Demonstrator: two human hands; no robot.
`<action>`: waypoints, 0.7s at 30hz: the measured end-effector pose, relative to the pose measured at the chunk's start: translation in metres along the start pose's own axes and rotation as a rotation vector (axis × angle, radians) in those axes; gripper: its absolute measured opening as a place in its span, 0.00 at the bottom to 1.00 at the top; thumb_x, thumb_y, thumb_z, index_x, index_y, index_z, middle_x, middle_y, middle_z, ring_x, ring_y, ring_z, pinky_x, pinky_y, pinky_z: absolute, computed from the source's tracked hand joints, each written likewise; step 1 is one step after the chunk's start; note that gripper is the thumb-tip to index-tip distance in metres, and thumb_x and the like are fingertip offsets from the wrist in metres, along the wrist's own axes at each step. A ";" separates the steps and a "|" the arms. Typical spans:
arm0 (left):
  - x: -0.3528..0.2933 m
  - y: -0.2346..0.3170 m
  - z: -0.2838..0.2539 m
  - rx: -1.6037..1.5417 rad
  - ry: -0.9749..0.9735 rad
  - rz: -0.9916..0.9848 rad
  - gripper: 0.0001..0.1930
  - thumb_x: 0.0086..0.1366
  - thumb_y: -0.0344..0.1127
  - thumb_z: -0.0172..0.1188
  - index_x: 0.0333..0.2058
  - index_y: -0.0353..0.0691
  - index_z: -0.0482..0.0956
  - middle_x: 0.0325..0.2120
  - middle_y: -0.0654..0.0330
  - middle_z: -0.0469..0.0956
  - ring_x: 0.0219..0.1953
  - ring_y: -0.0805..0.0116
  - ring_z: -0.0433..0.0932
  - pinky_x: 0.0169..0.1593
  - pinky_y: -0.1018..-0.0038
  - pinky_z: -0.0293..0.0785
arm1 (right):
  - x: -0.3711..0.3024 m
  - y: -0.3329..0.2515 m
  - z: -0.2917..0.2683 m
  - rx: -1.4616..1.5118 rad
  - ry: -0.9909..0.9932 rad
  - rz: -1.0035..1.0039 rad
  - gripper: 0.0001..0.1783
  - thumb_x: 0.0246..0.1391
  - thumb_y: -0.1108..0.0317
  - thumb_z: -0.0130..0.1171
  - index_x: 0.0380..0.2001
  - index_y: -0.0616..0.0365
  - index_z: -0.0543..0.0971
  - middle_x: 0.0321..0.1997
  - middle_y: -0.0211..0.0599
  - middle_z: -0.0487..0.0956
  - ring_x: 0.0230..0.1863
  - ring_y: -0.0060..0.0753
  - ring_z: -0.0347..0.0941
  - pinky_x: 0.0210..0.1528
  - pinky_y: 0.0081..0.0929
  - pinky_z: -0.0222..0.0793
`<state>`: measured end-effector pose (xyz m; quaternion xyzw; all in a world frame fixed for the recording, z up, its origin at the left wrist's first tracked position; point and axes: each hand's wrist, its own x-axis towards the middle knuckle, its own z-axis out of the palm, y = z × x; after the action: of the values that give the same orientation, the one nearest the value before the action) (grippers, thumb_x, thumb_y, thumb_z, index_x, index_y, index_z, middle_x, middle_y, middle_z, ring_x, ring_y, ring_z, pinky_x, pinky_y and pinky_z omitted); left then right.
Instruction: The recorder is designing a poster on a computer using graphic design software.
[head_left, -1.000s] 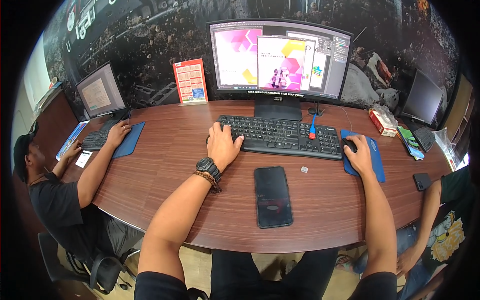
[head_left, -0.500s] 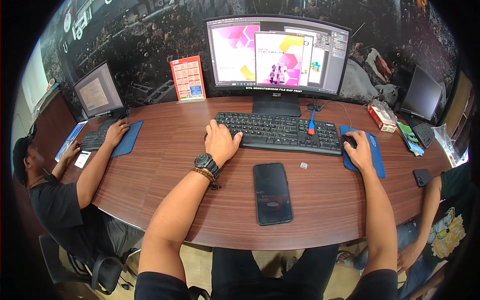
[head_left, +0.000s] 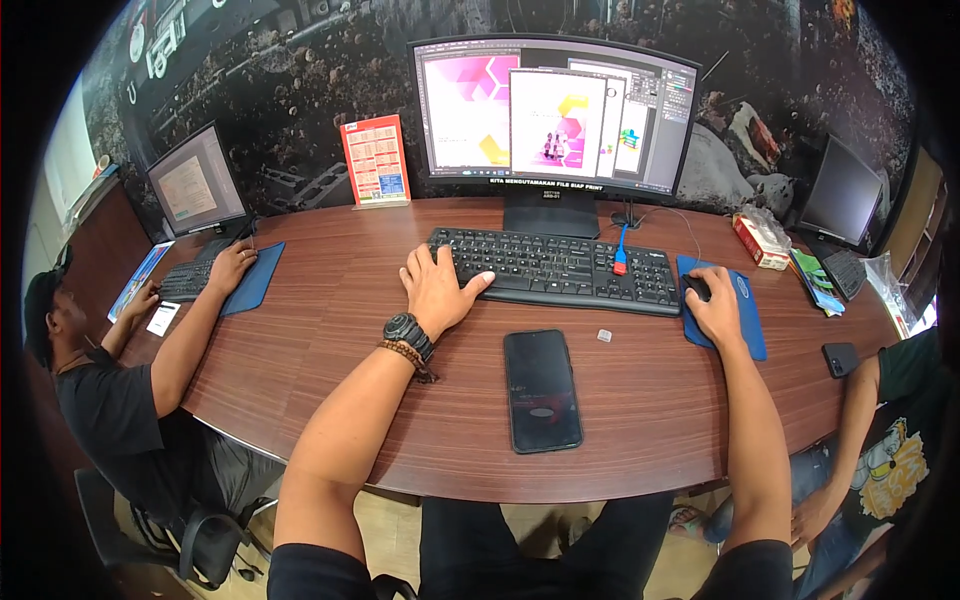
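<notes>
My left hand rests with its fingers spread over the left end of a black keyboard, its thumb along the keyboard's near edge. A dark watch and a beaded bracelet circle that wrist. On a blue mouse pad, my right hand is wrapped round a black computer mouse. Behind the keyboard stands a wide curved monitor. It displays overlapping page layouts with pink and yellow hexagons. Across the keyboard's right part lies a blue cable with a red plug.
A black phone lies before me, near a small grey square piece. A desk calendar stands left of the monitor. At left a person works at another computer; another person sits at right beside a dark phone.
On the monitor, the front page's dark heading has gone and its hexagon artwork looks different. Both hands keep nearly the same places; the whole view has shifted slightly.
</notes>
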<state>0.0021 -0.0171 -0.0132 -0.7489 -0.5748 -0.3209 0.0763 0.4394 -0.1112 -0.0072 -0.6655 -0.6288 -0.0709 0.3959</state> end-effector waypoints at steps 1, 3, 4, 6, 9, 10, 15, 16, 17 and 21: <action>0.000 0.000 0.000 -0.019 -0.045 -0.029 0.41 0.63 0.63 0.62 0.57 0.28 0.70 0.56 0.34 0.64 0.62 0.36 0.60 0.65 0.43 0.55 | 0.000 -0.001 0.000 0.000 -0.001 0.008 0.18 0.50 0.66 0.60 0.45 0.59 0.81 0.50 0.45 0.76 0.54 0.52 0.75 0.57 0.41 0.71; 0.000 0.001 -0.001 -0.038 -0.091 -0.057 0.45 0.63 0.66 0.60 0.62 0.29 0.66 0.59 0.33 0.61 0.65 0.35 0.57 0.67 0.41 0.51 | 0.000 0.000 0.000 -0.001 -0.001 0.003 0.18 0.50 0.66 0.60 0.45 0.59 0.81 0.50 0.45 0.76 0.54 0.52 0.75 0.57 0.41 0.71; 0.000 0.000 -0.002 -0.035 -0.119 -0.063 0.46 0.63 0.66 0.60 0.63 0.29 0.65 0.60 0.32 0.61 0.66 0.35 0.56 0.67 0.42 0.51 | 0.001 0.000 0.000 -0.004 0.000 -0.002 0.18 0.50 0.67 0.60 0.45 0.59 0.81 0.50 0.45 0.76 0.54 0.52 0.75 0.57 0.41 0.71; 0.001 0.000 -0.002 -0.033 -0.147 -0.068 0.47 0.63 0.67 0.60 0.65 0.29 0.63 0.61 0.32 0.60 0.66 0.35 0.55 0.67 0.42 0.51 | 0.001 -0.001 0.000 -0.004 0.004 0.001 0.18 0.50 0.67 0.60 0.45 0.59 0.81 0.50 0.45 0.76 0.54 0.52 0.74 0.57 0.41 0.71; 0.001 0.001 -0.003 -0.042 -0.161 -0.072 0.47 0.63 0.67 0.59 0.64 0.29 0.63 0.61 0.31 0.60 0.66 0.35 0.56 0.67 0.42 0.50 | 0.001 -0.001 0.000 -0.004 0.012 0.008 0.17 0.50 0.67 0.60 0.44 0.59 0.82 0.50 0.45 0.77 0.54 0.52 0.74 0.57 0.41 0.71; 0.001 0.001 -0.003 -0.048 -0.164 -0.071 0.47 0.63 0.67 0.59 0.64 0.28 0.63 0.61 0.31 0.59 0.66 0.35 0.55 0.67 0.42 0.50 | 0.001 0.000 0.001 -0.004 0.016 0.012 0.17 0.50 0.67 0.60 0.44 0.60 0.82 0.50 0.45 0.77 0.54 0.52 0.74 0.57 0.41 0.71; 0.000 0.002 -0.001 -0.046 -0.161 -0.065 0.45 0.65 0.67 0.58 0.64 0.30 0.65 0.62 0.31 0.60 0.66 0.35 0.55 0.67 0.40 0.49 | 0.002 0.001 0.000 0.020 0.004 -0.026 0.17 0.50 0.67 0.61 0.43 0.60 0.83 0.49 0.46 0.77 0.53 0.52 0.75 0.57 0.40 0.71; -0.001 0.000 0.000 -0.047 -0.156 -0.056 0.43 0.66 0.66 0.57 0.65 0.33 0.66 0.62 0.31 0.60 0.67 0.35 0.55 0.67 0.38 0.47 | 0.002 -0.001 0.000 0.041 -0.007 -0.056 0.17 0.50 0.67 0.61 0.43 0.60 0.83 0.49 0.46 0.77 0.53 0.52 0.75 0.56 0.40 0.71; -0.002 -0.001 0.001 -0.048 -0.150 -0.047 0.40 0.67 0.65 0.57 0.65 0.37 0.67 0.62 0.31 0.60 0.67 0.35 0.55 0.67 0.36 0.46 | 0.002 -0.001 0.001 0.043 -0.009 -0.058 0.17 0.50 0.67 0.61 0.43 0.60 0.83 0.49 0.46 0.77 0.53 0.52 0.75 0.56 0.40 0.71; -0.001 0.003 0.001 -0.064 -0.178 -0.035 0.34 0.68 0.62 0.55 0.65 0.46 0.70 0.63 0.32 0.59 0.68 0.35 0.53 0.67 0.31 0.42 | 0.002 0.003 0.000 0.056 -0.010 -0.068 0.17 0.50 0.67 0.62 0.44 0.61 0.83 0.49 0.47 0.77 0.52 0.52 0.75 0.56 0.40 0.71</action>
<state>0.0048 -0.0186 -0.0136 -0.7665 -0.5816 -0.2724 -0.0047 0.4418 -0.1093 -0.0075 -0.6329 -0.6546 -0.0634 0.4086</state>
